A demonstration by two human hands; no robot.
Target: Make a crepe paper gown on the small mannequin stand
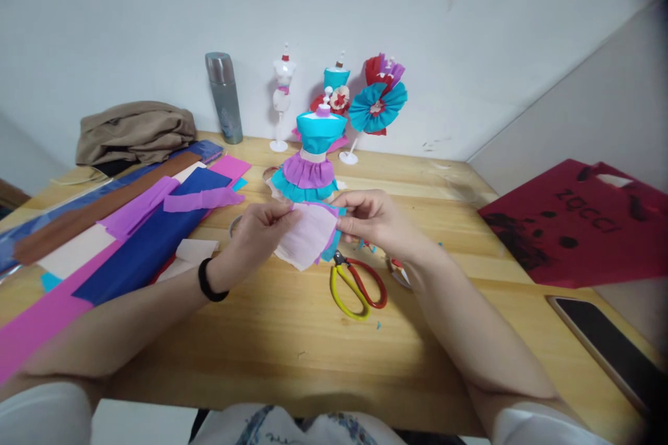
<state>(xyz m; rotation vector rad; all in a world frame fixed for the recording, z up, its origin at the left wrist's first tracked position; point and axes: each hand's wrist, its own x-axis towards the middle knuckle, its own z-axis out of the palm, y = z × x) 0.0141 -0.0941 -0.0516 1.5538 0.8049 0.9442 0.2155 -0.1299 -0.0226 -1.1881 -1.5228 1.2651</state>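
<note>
Between my two hands hang stacked pieces of crepe paper [307, 235], pale pink in front with purple and turquoise layers showing behind at the right. My left hand [266, 226] pinches their upper left edge. At the upper right edge, my right hand [368, 219] pinches them between thumb and fingers. Just behind stands a small dress-form mannequin [319, 128] in a turquoise top, pale waistband and purple and turquoise ruffled skirt; the paper hides its base. Below my right hand lies a pair of scissors [358, 285] with one yellow and one red handle, blades partly hidden under the paper.
Crepe paper strips [151, 236] in several colours spread over the table's left side. Behind them are a brown cloth [136, 128] and a grey bottle [224, 97]. More mannequins [282, 83] stand along the wall. A red bag [574, 222] and a phone [600, 341] lie right.
</note>
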